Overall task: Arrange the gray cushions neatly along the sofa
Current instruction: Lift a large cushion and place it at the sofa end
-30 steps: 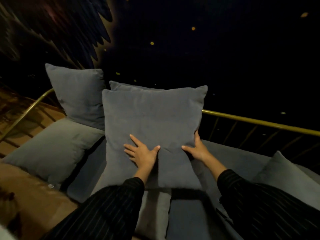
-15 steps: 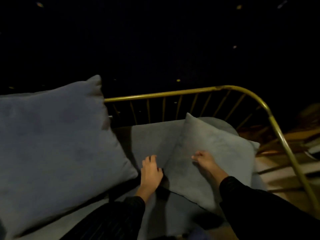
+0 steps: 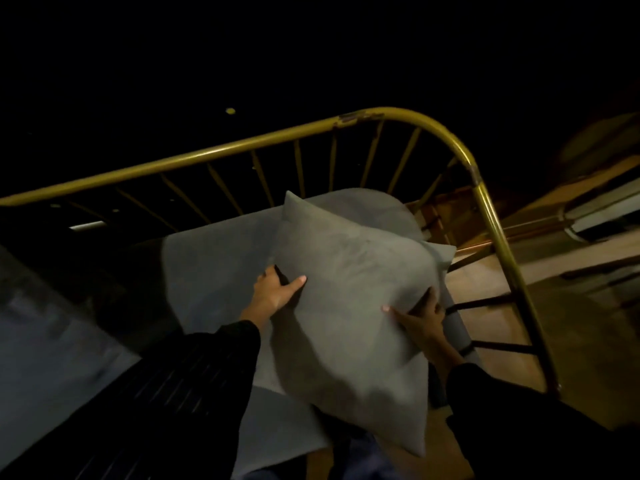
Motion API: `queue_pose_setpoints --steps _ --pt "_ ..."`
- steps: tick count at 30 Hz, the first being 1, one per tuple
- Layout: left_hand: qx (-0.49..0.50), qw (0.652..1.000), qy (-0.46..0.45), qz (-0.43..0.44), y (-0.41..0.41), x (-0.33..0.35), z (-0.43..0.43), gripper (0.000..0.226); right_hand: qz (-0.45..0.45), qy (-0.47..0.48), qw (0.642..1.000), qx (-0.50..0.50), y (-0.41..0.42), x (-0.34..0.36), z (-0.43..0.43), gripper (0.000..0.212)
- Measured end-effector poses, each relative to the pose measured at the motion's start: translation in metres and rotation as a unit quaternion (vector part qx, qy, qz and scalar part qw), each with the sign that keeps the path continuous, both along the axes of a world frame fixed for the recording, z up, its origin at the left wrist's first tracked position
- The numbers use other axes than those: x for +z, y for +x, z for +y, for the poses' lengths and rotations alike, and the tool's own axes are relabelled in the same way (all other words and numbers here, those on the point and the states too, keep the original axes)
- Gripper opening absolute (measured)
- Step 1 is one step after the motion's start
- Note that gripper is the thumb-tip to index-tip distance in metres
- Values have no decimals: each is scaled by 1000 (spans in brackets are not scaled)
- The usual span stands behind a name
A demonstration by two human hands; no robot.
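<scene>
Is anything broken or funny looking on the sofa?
Yes. The gold rail has a chipped, scuffed patch of paint near its top bend. The gray cushion is tilted too, one corner hanging past the seat's front edge, but only because the left hand and right hand are holding it.

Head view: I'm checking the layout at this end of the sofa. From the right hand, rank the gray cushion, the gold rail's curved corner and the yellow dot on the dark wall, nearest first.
1. Gray cushion: gripped by the right hand at its right edge.
2. Gold rail's curved corner: up and right, behind the cushion.
3. Yellow dot: upper left, on the dark wall beyond the rail.
</scene>
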State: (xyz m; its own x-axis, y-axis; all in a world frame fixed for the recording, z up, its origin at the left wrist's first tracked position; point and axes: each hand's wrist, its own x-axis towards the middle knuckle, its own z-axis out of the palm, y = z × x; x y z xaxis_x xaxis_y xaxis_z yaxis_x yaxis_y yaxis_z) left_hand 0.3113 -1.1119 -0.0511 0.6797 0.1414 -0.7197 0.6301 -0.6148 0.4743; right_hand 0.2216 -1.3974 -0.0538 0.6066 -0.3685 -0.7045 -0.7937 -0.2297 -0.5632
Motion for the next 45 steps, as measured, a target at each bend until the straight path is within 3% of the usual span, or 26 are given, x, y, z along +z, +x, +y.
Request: queue_pose_setpoints --steps 2,4,8,10,14,17,22,28,32,35,38,40,42,45 --pt "41 999 -14 4 6 -14 2 131 -5 50 999 -9 -1 -5 -9 134" --pt "61 998 -30 7 9 -20 3 143 15 64 998 -17 0 -9 -14 135" --pt "82 994 -65 12 9 -24 7 139 -4 97 995 -35 -1 -22 -21 130" --pt "93 995 -41 19 8 -26 8 148 -3 112 993 -43 -3 -25 -24 129" --pt "91 995 18 22 4 -17 4 125 -6 120 992 -39 -3 -25 -30 130" --pt "104 994 20 16 -12 -11 6 133 -31 135 990 -30 -5 -18 -33 128" --pt "216 976 -10 33 -77 -25 47 155 -40 133 988 62 11 -25 -27 130" --pt "316 946 -69 38 -142 -64 81 142 4 90 985 147 19 -47 -2 131" --pt "326 942 -71 34 -137 -41 70 141 1 95 985 143 23 -15 7 143" --pt "326 942 -74 27 -138 -36 71 147 -2 110 984 141 20 -5 12 126" --pt "294 953 -58 43 -142 -55 77 149 18 86 985 150 7 -7 22 128" --pt "279 958 -58 35 -140 -58 78 135 27 40 987 154 3 -28 22 131" --pt "257 965 -43 4 -134 -30 72 100 39 -13 986 161 10 -10 36 119" --pt "214 971 51 -99 -124 16 75 43 15 -166 958 232 26 34 80 62"
